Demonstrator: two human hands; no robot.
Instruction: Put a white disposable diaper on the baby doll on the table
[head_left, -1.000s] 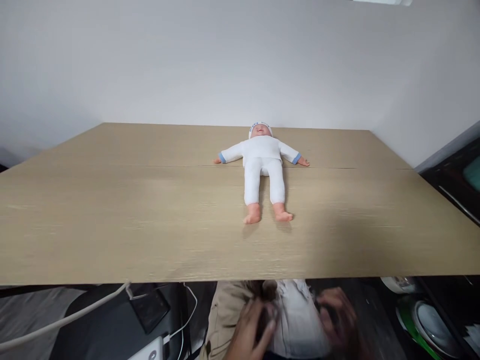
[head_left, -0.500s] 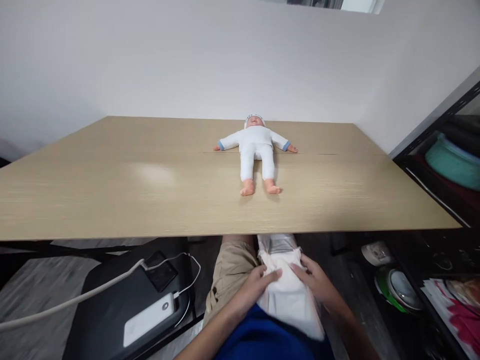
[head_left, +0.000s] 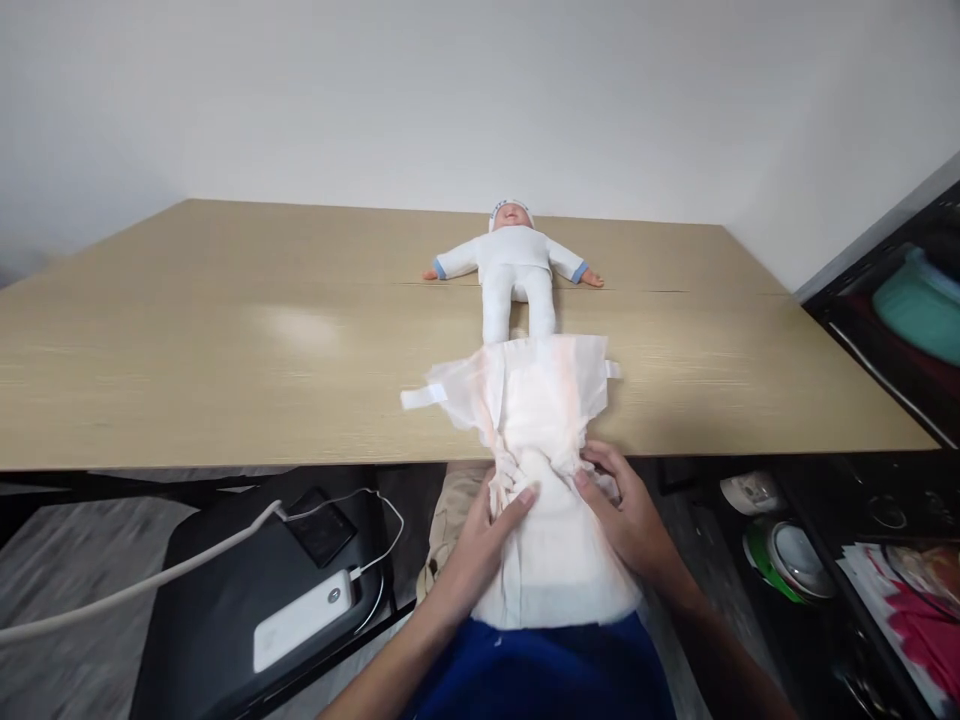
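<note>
- Head view: an opened white diaper is spread lengthwise between the person and the table, its far part above the near edge of the tabletop and its near end over the blue clothing at the person's lap.
- Left hand: clamped on the left side of the diaper's narrow middle, thumb across the inner face; the other fingers are mostly hidden.
- Right hand: clamped on the right side of that same middle, thumb on the inner face, with some fingers visible along the outer ruffle.
- The far part of the diaper fans out, with a left tab and a right tab sticking out sideways; whether this part rests on the wood cannot be told.
- Beyond it, a doll in white with blue cuffs lies face up, arms spread, head toward the far wall; the diaper hides its feet.
- Near left, below tabletop level, a black seat carries a white device with a cable plugged in and a dark flat object.
- At the right stand dark shelves, with a teal item on the upper one.
</note>
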